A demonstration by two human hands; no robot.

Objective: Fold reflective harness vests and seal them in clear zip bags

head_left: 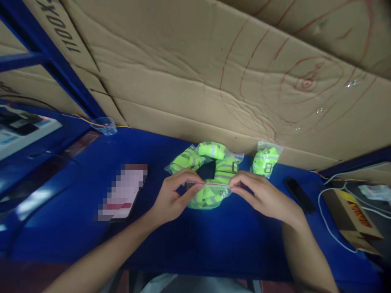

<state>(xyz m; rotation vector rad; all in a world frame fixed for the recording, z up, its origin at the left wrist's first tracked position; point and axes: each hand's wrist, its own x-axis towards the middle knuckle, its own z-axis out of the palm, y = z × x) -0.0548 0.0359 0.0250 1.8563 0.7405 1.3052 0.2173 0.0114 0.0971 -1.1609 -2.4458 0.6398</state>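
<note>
Between my hands hangs a clear zip bag point(205, 198) with folded neon-yellow reflective fabric inside. My left hand point(174, 195) pinches the left end of its red-lined zip edge. At the right end of that same edge, the thumb and fingers of my right hand point(259, 193) are closed. Just behind lie more bagged neon-yellow bundles: one at the left point(187, 160), one at the back point(211, 150) and one at the right point(225, 169), partly hidden by the held bag. Another bagged bundle point(266, 161) leans against the cardboard, beyond my right hand.
A phone point(125, 191) with a blurred screen lies on the blue table point(210, 244) at left. A clear plastic cup point(105, 125) stands farther back. Right of my hands are a black oblong object point(299, 195), white cables and an open carton point(351, 215). Cardboard point(171, 81) walls the back.
</note>
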